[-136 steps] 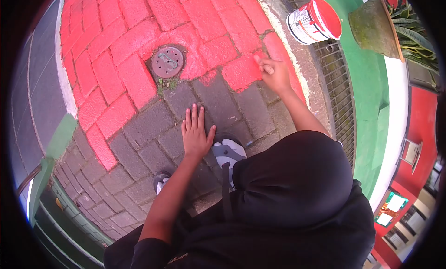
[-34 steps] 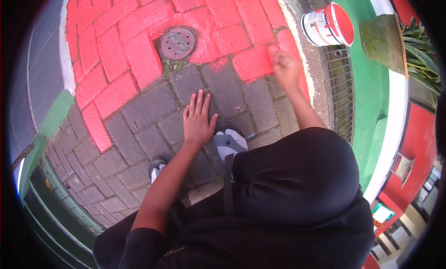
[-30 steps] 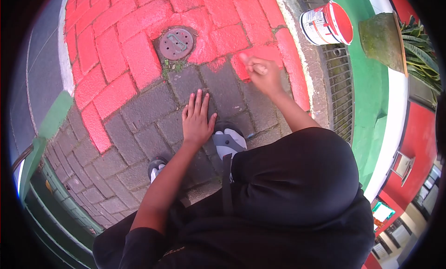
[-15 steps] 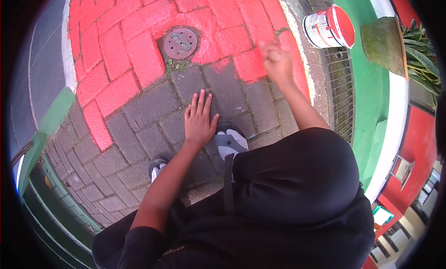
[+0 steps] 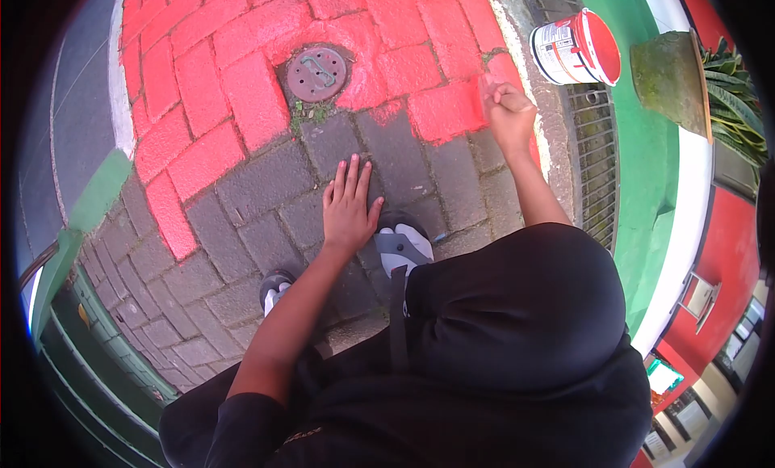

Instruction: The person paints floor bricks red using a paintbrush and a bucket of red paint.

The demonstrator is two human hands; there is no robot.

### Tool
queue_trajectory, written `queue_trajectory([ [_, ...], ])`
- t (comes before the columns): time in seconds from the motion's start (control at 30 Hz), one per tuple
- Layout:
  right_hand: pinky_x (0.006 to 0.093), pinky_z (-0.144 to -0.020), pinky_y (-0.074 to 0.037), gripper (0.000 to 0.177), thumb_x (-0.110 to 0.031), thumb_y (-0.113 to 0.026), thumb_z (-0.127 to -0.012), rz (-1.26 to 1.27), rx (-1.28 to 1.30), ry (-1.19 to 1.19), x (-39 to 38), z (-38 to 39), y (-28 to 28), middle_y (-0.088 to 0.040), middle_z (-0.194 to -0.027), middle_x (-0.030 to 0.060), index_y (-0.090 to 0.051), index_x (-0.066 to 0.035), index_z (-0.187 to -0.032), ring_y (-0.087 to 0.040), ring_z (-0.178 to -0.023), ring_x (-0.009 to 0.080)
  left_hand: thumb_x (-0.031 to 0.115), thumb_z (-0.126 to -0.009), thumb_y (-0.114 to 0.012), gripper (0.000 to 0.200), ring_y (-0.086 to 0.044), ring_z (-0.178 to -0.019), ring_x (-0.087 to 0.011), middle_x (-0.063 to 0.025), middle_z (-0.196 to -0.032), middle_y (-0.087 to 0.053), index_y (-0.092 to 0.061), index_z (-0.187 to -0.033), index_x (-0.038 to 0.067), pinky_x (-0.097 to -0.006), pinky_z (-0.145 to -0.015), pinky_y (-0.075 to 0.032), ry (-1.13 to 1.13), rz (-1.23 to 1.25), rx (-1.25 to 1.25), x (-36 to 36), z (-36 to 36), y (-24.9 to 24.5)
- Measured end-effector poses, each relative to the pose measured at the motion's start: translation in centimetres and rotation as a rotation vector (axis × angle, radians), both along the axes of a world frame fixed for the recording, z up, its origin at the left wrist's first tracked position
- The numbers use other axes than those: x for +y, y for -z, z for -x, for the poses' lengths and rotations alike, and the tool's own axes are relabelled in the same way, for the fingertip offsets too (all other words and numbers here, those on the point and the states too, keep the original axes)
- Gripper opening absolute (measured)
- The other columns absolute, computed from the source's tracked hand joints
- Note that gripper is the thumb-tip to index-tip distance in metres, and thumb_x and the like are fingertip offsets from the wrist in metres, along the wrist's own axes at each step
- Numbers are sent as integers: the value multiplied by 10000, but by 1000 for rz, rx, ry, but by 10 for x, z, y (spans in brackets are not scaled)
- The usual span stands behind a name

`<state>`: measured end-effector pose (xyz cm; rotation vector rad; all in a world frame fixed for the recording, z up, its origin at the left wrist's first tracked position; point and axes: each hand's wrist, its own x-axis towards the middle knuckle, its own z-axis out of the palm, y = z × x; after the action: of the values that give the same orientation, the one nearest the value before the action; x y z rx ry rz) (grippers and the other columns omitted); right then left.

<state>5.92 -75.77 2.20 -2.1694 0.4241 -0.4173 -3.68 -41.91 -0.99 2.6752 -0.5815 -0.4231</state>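
Note:
My left hand (image 5: 349, 207) lies flat on bare grey paving bricks (image 5: 266, 177), its fingers stretched out and holding nothing. Beyond it, red-painted bricks (image 5: 194, 80) meet the bare ones along an uneven edge. My right hand (image 5: 512, 121) is closed low over the wet-looking red paint near the right border of the paving. Whatever it grips is hidden by the fingers and blends with the red. A round metal drain cover (image 5: 316, 72) sits among the painted bricks, with small weeds at its near side.
A white paint bucket (image 5: 557, 52) with a red inside stands at the right, by a drain grate (image 5: 596, 145). Beside it are a mossy planter (image 5: 666, 80) and a green strip (image 5: 646, 193). My sandalled foot (image 5: 404, 246) is close to my left hand. Green steps (image 5: 89, 371) lie lower left.
My right hand has moved to the right and slightly nearer me, towards the paving's border, staying closed. The left hand rests in the same place on the bricks.

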Motion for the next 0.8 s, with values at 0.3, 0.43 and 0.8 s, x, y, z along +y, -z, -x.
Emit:
queue_trajectory([
  [0.3,354,-700,-555,55,-40,-703,-882,-254,-78,-324,121,10,1,-785,-942,122,-700,-54,-830,-748,-798,225,387,-1000,-566,801,-232,-1593,-301,-166,-1720,-241,-261,-1629,-2,-461,-1246,-235,22,63,-14,11,4,8],
  [0.43,262,-645,-510,210,35,-695,-862,-472,260,11,34,-1,-9,-641,-764,-19,-606,-78,-709,-605,-688,96,389,-1000,-563,793,-227,-1595,-299,-163,-1719,-243,-273,-1628,4,-458,-1253,-227,54,48,6,16,3,8],
  [0.8,315,-761,-548,246,51,-657,-893,110,119,-256,59,37,-2,-727,-944,84,-545,-20,-686,-663,-791,145,369,-994,-571,771,-230,-1593,-314,-164,-1714,-258,-300,-1619,7,-480,-1250,-225,50,52,0,12,4,8],
])
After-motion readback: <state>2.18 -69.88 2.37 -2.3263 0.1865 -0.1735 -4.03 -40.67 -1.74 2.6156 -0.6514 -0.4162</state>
